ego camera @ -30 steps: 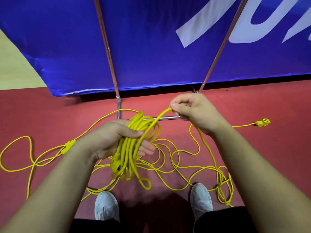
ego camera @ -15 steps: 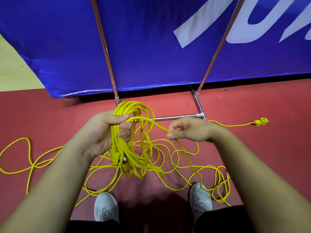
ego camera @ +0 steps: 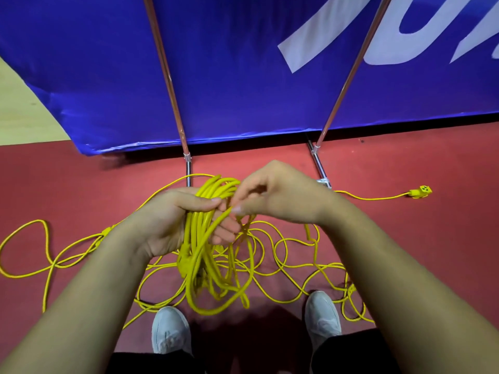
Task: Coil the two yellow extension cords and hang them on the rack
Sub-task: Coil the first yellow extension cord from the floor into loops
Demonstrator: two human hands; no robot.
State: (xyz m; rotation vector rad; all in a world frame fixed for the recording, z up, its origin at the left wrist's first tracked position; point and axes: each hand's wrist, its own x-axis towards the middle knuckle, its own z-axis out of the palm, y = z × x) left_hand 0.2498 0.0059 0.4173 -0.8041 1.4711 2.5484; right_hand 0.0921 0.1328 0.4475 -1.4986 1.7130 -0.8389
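left hand: grip closed round the coil | right hand: fingertips pinching a cord strand at the coil's top | loose cord: on floor beneath the coil

Bright, even light falls from overhead. A soft shadow pools on the red floor at six o'clock, between the shoes. The blue banner shows faint sheen. Straight poles bow outward toward the edges; the fingertips look slightly blurred.
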